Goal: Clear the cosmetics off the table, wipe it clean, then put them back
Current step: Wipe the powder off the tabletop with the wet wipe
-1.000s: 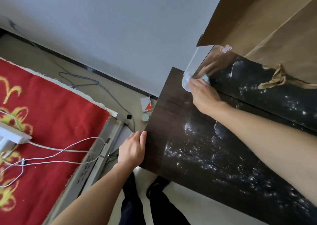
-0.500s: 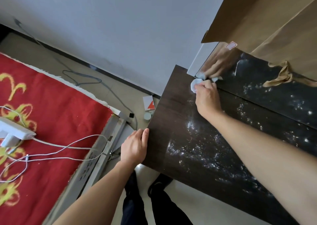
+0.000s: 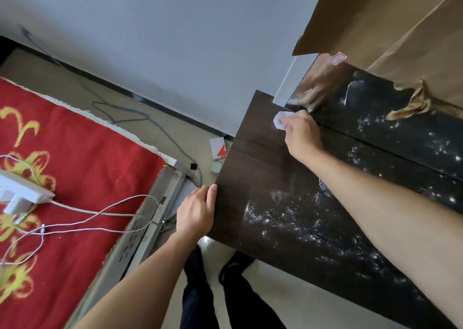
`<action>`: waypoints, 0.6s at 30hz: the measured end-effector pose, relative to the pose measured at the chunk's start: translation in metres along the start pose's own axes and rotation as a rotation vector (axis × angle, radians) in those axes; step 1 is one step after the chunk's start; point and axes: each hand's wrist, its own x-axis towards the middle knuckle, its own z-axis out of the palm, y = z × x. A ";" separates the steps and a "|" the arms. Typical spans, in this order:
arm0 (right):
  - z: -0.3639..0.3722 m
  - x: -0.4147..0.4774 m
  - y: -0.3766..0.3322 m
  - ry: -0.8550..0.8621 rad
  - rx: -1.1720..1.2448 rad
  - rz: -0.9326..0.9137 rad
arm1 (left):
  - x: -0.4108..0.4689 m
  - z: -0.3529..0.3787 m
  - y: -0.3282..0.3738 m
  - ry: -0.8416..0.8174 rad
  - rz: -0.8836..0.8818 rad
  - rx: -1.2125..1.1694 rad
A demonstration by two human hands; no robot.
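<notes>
A dark wooden table (image 3: 253,173) carries no cosmetics and has whitish speckles across its right part. My right hand (image 3: 302,134) grips a crumpled white tissue (image 3: 280,120) and presses it on the far left corner of the tabletop, just in front of a mirror (image 3: 370,118). The mirror stands at the back edge and reflects the hand and the speckled top. My left hand (image 3: 196,209) holds the table's left edge, thumb on top and fingers down the side.
Brown paper (image 3: 390,25) covers the mirror's upper part. A bed with a red and gold cover (image 3: 62,168), a white power strip (image 3: 20,193) and cables lies to the left. A small box (image 3: 218,148) and a round lid (image 3: 216,167) sit on the floor by the table.
My right hand has slid the tissue a little to the right and nearer along the mirror's base. My left hand stays on the table's edge.
</notes>
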 end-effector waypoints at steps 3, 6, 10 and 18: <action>0.021 -0.076 -0.015 -0.038 0.097 -0.193 | 0.000 0.000 -0.001 -0.012 0.003 -0.009; 0.015 -0.159 -0.023 -0.265 0.186 -0.404 | -0.001 -0.001 0.001 -0.028 -0.011 -0.013; 0.009 -0.115 -0.020 -0.191 0.159 -0.324 | 0.001 0.000 0.000 -0.027 -0.013 -0.029; 0.021 -0.072 -0.023 0.017 0.023 -0.135 | 0.000 0.000 0.001 -0.013 -0.016 -0.025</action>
